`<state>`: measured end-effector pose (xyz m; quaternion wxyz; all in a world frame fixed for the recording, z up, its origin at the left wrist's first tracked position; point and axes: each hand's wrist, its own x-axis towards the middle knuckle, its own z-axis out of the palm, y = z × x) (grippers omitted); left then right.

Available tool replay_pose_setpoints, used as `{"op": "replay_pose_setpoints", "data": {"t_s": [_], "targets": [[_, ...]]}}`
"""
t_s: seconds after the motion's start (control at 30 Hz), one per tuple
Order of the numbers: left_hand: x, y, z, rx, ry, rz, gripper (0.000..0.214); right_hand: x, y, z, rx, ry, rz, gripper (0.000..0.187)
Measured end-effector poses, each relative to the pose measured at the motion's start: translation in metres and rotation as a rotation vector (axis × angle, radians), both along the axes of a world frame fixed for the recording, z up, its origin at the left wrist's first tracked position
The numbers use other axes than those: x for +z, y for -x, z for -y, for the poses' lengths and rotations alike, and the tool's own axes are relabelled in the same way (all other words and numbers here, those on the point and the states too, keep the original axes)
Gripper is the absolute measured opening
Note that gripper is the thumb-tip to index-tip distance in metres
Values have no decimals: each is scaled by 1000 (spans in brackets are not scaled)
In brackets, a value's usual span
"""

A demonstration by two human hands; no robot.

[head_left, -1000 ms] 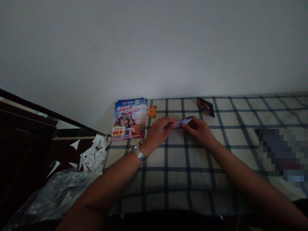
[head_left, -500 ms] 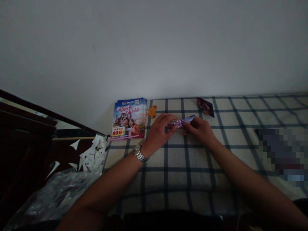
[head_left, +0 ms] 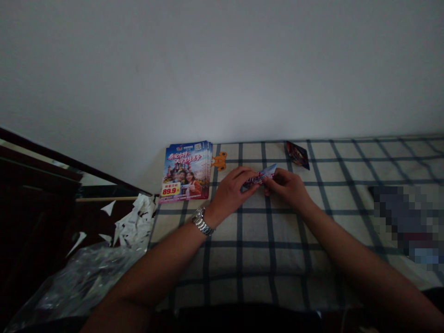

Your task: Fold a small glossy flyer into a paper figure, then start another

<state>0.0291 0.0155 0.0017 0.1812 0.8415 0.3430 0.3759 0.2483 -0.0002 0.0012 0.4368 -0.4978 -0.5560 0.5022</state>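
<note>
My left hand (head_left: 231, 192), with a metal watch (head_left: 201, 220) on the wrist, and my right hand (head_left: 288, 187) meet over a checked cloth (head_left: 263, 240). Both pinch a narrow folded strip of coloured printed paper (head_left: 262, 175), the left at its left end and the right at its right part. The strip lies low over the cloth. A stack of colourful leaflets (head_left: 185, 171) sits to the left of my left hand.
A small orange object (head_left: 219, 160) lies beside the leaflets. A dark folded paper piece (head_left: 297, 154) rests near the wall behind my right hand. White paper scraps (head_left: 133, 224) and a clear plastic bag (head_left: 79, 282) lie at the left. A blurred patch (head_left: 409, 222) lies at the right.
The folded strip looks shorter now. My left hand has shifted slightly right along it, and my right fingers have closed in toward the left hand.
</note>
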Motion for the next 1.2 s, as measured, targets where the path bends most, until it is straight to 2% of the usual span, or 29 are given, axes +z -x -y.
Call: {"op": "replay_pose_setpoints", "data": {"t_s": [0.4,0.7,1.2], "targets": [[1,-1,1,-3,76,85,27,-2,3,2,68,-3,-129,44],[-2,-1,2,-67,119,110,27,-2,2,2,70,-22,-88,45],[1,-2,5,-67,161,110,27,-6,2,4,94,-42,-56,44]]}}
